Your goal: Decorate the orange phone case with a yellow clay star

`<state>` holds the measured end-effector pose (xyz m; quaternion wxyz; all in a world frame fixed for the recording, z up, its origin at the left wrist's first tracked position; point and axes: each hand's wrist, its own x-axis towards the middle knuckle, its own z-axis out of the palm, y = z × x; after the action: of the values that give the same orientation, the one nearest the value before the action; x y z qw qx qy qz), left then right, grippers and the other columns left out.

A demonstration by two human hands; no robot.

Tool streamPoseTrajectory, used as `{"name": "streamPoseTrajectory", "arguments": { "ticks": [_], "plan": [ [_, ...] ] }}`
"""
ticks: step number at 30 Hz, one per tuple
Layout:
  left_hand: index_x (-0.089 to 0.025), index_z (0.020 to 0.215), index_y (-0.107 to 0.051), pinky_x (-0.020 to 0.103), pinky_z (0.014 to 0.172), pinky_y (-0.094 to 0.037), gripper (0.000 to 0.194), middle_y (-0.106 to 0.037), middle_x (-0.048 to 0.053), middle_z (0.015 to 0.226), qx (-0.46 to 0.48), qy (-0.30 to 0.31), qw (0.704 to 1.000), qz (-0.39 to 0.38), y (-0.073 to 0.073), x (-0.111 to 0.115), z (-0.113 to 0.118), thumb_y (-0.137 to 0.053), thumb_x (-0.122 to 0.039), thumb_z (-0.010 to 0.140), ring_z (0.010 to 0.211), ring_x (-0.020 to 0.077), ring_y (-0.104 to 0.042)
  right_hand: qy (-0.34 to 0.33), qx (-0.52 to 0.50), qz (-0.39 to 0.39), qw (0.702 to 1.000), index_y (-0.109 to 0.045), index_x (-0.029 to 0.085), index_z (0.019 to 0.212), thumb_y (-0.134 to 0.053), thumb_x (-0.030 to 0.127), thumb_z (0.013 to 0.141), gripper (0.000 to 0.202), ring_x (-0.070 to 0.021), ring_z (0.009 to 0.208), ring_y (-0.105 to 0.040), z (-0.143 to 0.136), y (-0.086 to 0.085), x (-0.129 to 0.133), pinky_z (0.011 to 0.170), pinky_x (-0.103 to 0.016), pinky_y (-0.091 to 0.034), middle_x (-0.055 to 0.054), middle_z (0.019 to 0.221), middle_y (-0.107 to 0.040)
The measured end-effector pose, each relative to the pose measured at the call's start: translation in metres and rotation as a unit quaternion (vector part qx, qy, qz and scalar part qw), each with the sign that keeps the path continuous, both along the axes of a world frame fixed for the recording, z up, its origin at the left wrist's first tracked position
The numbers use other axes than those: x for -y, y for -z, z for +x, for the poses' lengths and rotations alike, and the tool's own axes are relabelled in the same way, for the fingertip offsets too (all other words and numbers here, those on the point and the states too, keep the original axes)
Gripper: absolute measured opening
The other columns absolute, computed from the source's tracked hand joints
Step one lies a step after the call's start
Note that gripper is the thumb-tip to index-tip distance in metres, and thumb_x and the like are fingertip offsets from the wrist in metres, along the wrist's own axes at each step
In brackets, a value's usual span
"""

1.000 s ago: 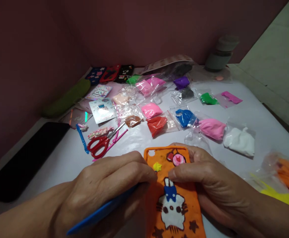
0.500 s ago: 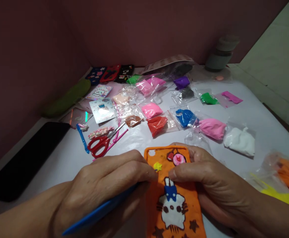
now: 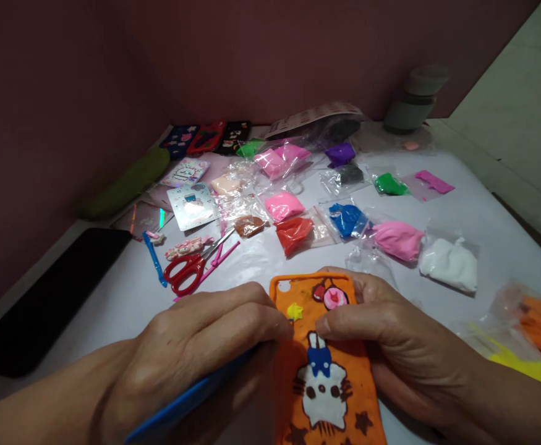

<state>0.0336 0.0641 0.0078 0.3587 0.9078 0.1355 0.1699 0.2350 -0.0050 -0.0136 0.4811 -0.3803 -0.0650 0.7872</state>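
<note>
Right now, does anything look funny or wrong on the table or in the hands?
Yes, the white cat on the orange phone case looks upside down from here. Its head is nearer and its legs point away. That may just be how the case is held. Nothing looks spilled or broken.

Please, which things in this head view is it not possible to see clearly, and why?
- How the left hand grips the blue tool: head view, hidden by the hand itself.
- Lower end of the orange case: head view, cut off by the bottom edge.
- Most fingers of the right hand: head view, behind the case.
- Any writing on the bottle: head view, blurred and dim.
</note>
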Motion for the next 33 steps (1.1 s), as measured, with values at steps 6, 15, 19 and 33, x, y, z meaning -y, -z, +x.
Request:
{"name": "streamPoseTrajectory", "arguments": {
  "ticks": [6, 15, 19, 33],
  "plan": [
    [-0.018, 0.107, -0.058, 0.017, 0.058, -0.045, 0.026, -0.062, 0.002, 0.085, 0.015, -0.013, 1.0, 0.005, -0.0012, 0.0009, 0.0013, -0.048, -0.004, 0.087, 0.068, 0.0092, -0.059, -0.008, -0.01, 0.012, 1.0, -0.07, 0.018, 0.096, -0.076, 0.001, 0.055, 0.045, -0.0185, 0.064, -0.069, 0.001, 0.0011, -0.0008, 0.066, -0.032, -0.056, -0.002, 0.073, -0.07],
    [-0.018, 0.11, -0.058, 0.018, 0.057, -0.046, 0.029, -0.064, 0.003, 0.087, 0.018, -0.01, 1.0, 0.001, 0.0008, 0.0013, 0.0003, -0.048, -0.003, 0.087, 0.069, 0.0106, -0.062, -0.007, -0.005, 0.009, 1.0, -0.07, 0.017, 0.095, -0.074, 0.0, 0.053, 0.045, -0.0196, 0.064, -0.069, -0.0005, 0.0, -0.0031, 0.063, -0.031, -0.055, -0.003, 0.071, -0.07],
    [-0.02, 0.111, -0.057, 0.019, 0.058, -0.047, 0.03, -0.065, 0.003, 0.089, 0.002, -0.009, 1.0, -0.004, -0.001, 0.0012, -0.0006, -0.049, -0.004, 0.086, 0.07, 0.0122, -0.063, -0.007, -0.012, 0.012, 1.0, -0.07, 0.018, 0.094, -0.073, 0.0, 0.053, 0.045, -0.019, 0.065, -0.069, -0.0006, -0.0002, -0.0026, 0.065, -0.03, -0.055, -0.002, 0.072, -0.07],
    [-0.022, 0.104, -0.058, 0.019, 0.055, -0.046, 0.023, -0.065, 0.002, 0.082, 0.012, -0.046, 0.999, 0.006, 0.0, 0.0061, 0.0023, -0.048, -0.008, 0.088, 0.064, 0.0113, -0.06, -0.012, -0.008, 0.018, 1.0, -0.069, 0.018, 0.097, -0.073, 0.002, 0.057, 0.043, -0.0194, 0.066, -0.07, 0.0, -0.001, -0.0018, 0.065, -0.032, -0.055, -0.003, 0.075, -0.071]
  ]
}}
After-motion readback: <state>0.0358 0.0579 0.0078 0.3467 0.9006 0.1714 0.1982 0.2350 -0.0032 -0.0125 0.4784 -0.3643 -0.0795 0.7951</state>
